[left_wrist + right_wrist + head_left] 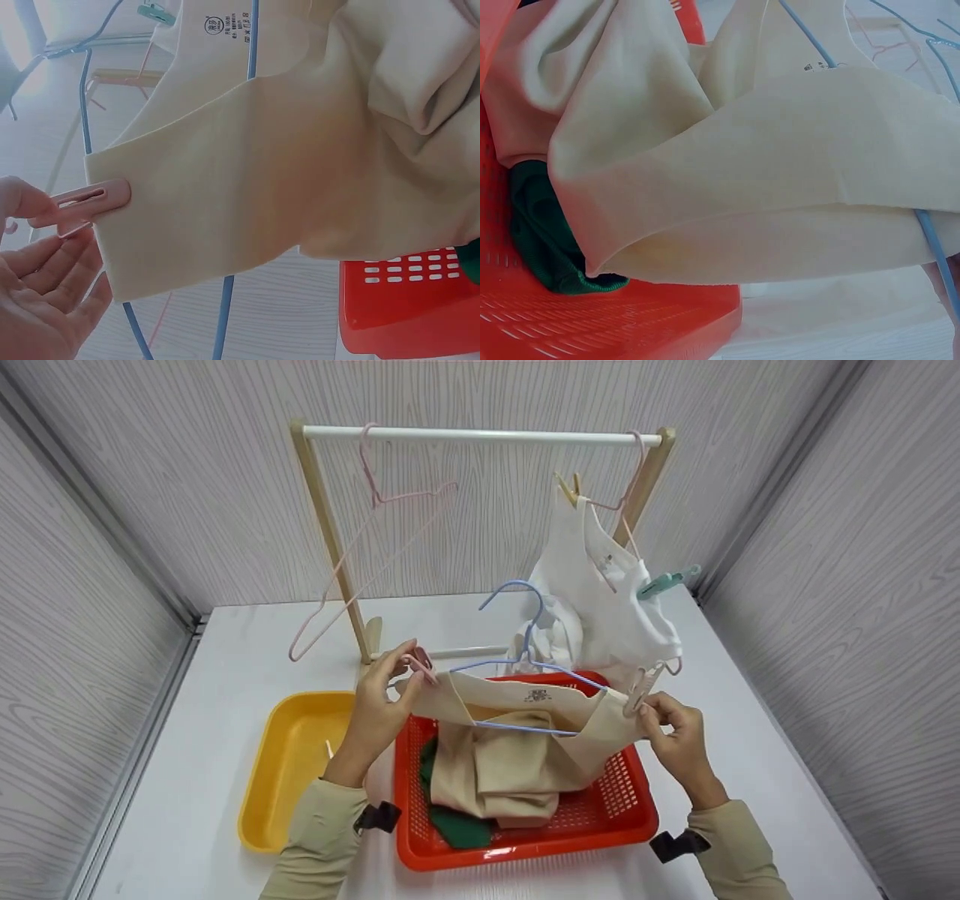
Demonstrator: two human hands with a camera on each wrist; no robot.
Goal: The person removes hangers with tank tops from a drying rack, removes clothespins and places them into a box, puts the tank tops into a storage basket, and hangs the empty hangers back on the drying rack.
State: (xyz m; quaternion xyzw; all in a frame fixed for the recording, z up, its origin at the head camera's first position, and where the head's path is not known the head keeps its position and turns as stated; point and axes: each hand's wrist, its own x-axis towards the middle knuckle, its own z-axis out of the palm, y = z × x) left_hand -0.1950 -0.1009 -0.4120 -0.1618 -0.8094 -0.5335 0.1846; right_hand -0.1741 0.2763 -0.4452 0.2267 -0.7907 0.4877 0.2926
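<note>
A beige sleeveless garment point(517, 765) is spread on a blue hanger point(527, 641) over the red basket, its lower part bunched. At its left shoulder my left hand point(377, 709) pinches a pink clothespin point(420, 666); in the left wrist view that clothespin point(105, 201) sits across the strap's edge. A pale clothespin point(640, 691) stands on the opposite shoulder. Right beside it, my right hand point(679, 735) pinches the garment's edge between thumb and fingers. Only a sliver of that hand shows in the right wrist view, behind the hanger.
The red basket point(525, 851) also holds a dark green cloth point(461, 829). A yellow tray point(259, 780) stands to its left. Behind, a rack point(480, 434) carries a bare pink hanger point(330, 577) and a white garment point(577, 562) with wooden and teal clothespins point(667, 582).
</note>
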